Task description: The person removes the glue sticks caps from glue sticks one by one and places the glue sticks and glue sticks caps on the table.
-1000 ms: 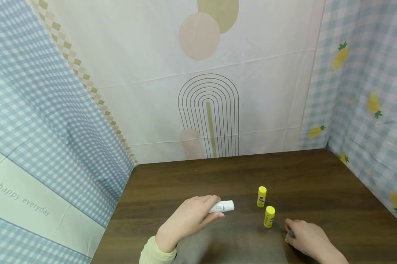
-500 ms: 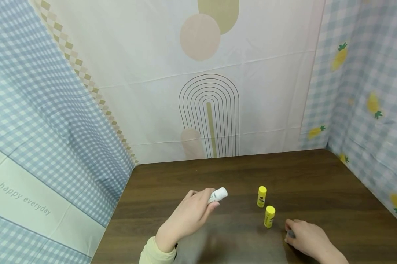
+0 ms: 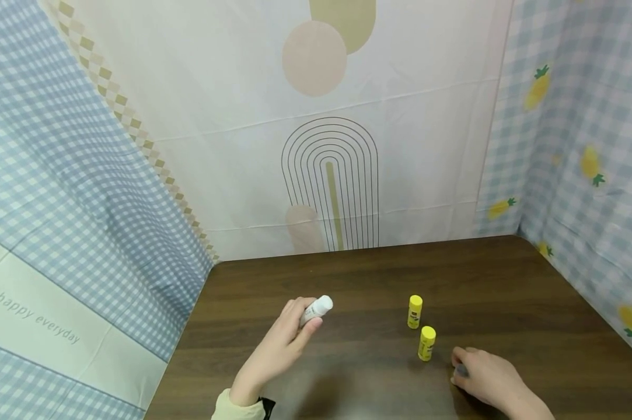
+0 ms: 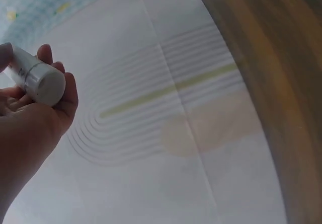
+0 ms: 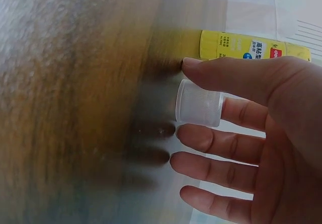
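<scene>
My left hand (image 3: 279, 344) grips a white glue stick (image 3: 316, 310) above the left middle of the table, thumb on one side and fingers round the other. Its flat round end points up and away from the palm; in the left wrist view the glue stick (image 4: 36, 78) shows a ring near that end. At the right, my right hand (image 3: 489, 376) rests low at the tabletop. Between its thumb and fingers stands a small ribbed, translucent cap (image 5: 198, 103), which shows as a greyish bit in the head view.
Two yellow glue sticks, a farther one (image 3: 414, 312) and a nearer one (image 3: 426, 344), stand upright left of my right hand. The dark wooden table (image 3: 273, 280) ends at a white patterned cloth (image 3: 231, 192) behind; checked cloths hang on both sides.
My left hand has moved left with the white glue stick and turned it from nearly level to tilted upward. The right hand and the yellow glue sticks have stayed put.
</scene>
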Demonstrator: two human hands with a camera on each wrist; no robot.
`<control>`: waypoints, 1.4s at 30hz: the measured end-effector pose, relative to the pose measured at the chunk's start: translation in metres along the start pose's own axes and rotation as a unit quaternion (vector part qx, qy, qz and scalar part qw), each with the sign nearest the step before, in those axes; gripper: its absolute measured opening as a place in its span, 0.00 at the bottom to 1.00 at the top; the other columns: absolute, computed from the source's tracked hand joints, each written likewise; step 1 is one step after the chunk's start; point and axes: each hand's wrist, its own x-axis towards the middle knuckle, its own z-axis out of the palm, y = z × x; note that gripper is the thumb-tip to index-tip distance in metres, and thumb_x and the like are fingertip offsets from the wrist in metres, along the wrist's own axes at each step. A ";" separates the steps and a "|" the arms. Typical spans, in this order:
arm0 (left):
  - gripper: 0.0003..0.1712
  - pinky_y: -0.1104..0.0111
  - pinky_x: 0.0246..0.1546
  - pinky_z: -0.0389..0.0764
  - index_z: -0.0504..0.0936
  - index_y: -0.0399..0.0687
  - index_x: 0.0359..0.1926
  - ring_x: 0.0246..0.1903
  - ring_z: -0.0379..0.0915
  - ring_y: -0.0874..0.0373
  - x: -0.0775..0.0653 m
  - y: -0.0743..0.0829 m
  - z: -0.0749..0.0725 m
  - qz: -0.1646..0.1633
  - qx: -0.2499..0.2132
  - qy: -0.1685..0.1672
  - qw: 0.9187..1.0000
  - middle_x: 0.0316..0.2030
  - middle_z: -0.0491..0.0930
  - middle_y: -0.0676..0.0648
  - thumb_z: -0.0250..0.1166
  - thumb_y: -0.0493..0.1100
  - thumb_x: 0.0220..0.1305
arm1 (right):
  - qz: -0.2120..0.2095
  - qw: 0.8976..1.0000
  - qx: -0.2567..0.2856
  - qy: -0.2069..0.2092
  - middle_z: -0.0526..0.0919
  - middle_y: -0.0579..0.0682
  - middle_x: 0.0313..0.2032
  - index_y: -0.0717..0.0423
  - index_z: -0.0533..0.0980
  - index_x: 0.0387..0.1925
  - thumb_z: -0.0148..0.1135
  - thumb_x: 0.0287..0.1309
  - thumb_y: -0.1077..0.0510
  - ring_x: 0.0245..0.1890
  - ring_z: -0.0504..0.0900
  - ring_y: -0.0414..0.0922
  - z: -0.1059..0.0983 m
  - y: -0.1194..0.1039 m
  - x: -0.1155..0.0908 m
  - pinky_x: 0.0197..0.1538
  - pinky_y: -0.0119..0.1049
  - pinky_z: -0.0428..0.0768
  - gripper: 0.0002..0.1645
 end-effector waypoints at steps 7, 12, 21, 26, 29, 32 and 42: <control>0.16 0.70 0.37 0.79 0.76 0.52 0.58 0.37 0.73 0.64 -0.026 -0.016 -0.006 -0.039 -0.044 0.039 0.998 0.42 0.76 0.57 0.62 0.43 0.72 | -0.003 1.000 0.001 0.004 0.79 0.42 0.31 0.48 0.76 0.35 0.75 0.52 0.47 0.27 0.75 0.41 0.000 0.001 -0.001 0.30 0.44 0.77 0.16; 0.16 0.65 0.49 0.83 0.77 0.50 0.58 0.46 0.80 0.60 -0.040 -0.024 -0.006 -0.072 -0.096 0.045 0.992 0.48 0.82 0.54 0.63 0.44 0.72 | -0.005 1.000 -0.004 0.011 0.81 0.43 0.33 0.48 0.77 0.36 0.75 0.52 0.46 0.29 0.78 0.41 0.001 0.003 -0.002 0.31 0.47 0.79 0.17; 0.16 0.62 0.53 0.82 0.73 0.48 0.54 0.51 0.82 0.52 -0.061 -0.043 -0.002 -0.118 -0.114 0.052 0.985 0.50 0.85 0.52 0.65 0.44 0.70 | 0.001 1.000 0.008 0.001 0.81 0.42 0.34 0.47 0.77 0.37 0.75 0.53 0.44 0.28 0.75 0.42 0.000 0.006 0.000 0.30 0.46 0.77 0.18; 0.15 0.64 0.53 0.82 0.72 0.49 0.52 0.51 0.82 0.54 -0.074 -0.055 0.005 -0.131 -0.109 0.047 0.984 0.50 0.85 0.51 0.66 0.44 0.69 | 0.008 1.000 0.021 -0.018 0.80 0.43 0.34 0.48 0.77 0.38 0.74 0.54 0.43 0.28 0.76 0.42 0.002 0.007 0.001 0.30 0.46 0.76 0.18; 0.15 0.65 0.52 0.81 0.71 0.49 0.51 0.50 0.83 0.51 -0.082 -0.061 0.008 -0.140 -0.108 0.039 0.983 0.50 0.85 0.48 0.66 0.45 0.69 | 0.012 0.999 0.029 -0.030 0.80 0.43 0.33 0.48 0.77 0.37 0.74 0.54 0.44 0.27 0.76 0.42 0.004 0.008 0.001 0.30 0.45 0.76 0.18; 0.15 0.66 0.52 0.81 0.71 0.47 0.50 0.50 0.82 0.47 -0.087 -0.066 0.011 -0.148 -0.122 0.032 0.981 0.51 0.84 0.43 0.66 0.44 0.69 | 0.014 0.999 0.028 -0.032 0.79 0.43 0.32 0.48 0.76 0.37 0.74 0.54 0.43 0.27 0.75 0.42 0.006 0.009 0.000 0.30 0.45 0.75 0.18; 0.16 0.66 0.51 0.81 0.70 0.45 0.48 0.49 0.83 0.48 -0.093 -0.077 0.016 -0.152 -0.118 -0.001 0.981 0.51 0.84 0.42 0.67 0.45 0.68 | 0.012 0.999 0.023 -0.019 0.80 0.42 0.33 0.47 0.76 0.37 0.74 0.54 0.43 0.28 0.76 0.42 0.002 0.008 0.001 0.30 0.45 0.76 0.18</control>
